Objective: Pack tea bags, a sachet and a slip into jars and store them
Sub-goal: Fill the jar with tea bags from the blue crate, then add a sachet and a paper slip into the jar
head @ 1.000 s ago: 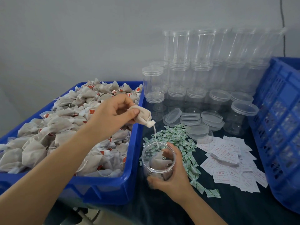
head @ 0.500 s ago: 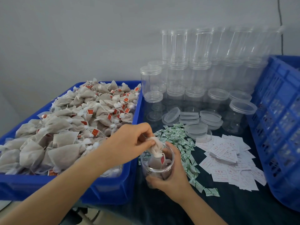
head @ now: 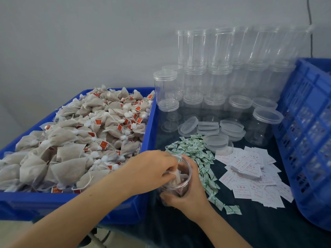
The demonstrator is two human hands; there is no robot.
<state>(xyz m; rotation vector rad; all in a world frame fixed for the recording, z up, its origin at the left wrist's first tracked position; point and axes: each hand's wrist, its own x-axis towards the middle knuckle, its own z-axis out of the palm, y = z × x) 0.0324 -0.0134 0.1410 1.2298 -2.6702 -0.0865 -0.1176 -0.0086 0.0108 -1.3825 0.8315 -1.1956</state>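
A clear open jar (head: 180, 179) stands on the dark cloth just right of the blue tea bag crate (head: 125, 203). My right hand (head: 189, 194) wraps around the jar from the near side. My left hand (head: 152, 169) reaches over the rim, fingertips pinched on a beige tea bag (head: 176, 174) inside the jar's mouth. Other tea bags lie lower in the jar. The crate is heaped with tea bags (head: 75, 140) with red tags. Green-and-white sachets (head: 197, 154) and white slips (head: 250, 172) lie spread to the right of the jar.
Stacks of empty clear jars (head: 223, 72) stand at the back against the wall, with loose lids (head: 211, 129) in front of them. A tall blue crate (head: 311, 133) tilts at the right edge. The dark cloth (head: 232, 226) covers the table.
My left hand carried a tea bag from above the crate down to the jar and now pushes it into the mouth. My right hand has kept hold of the jar.
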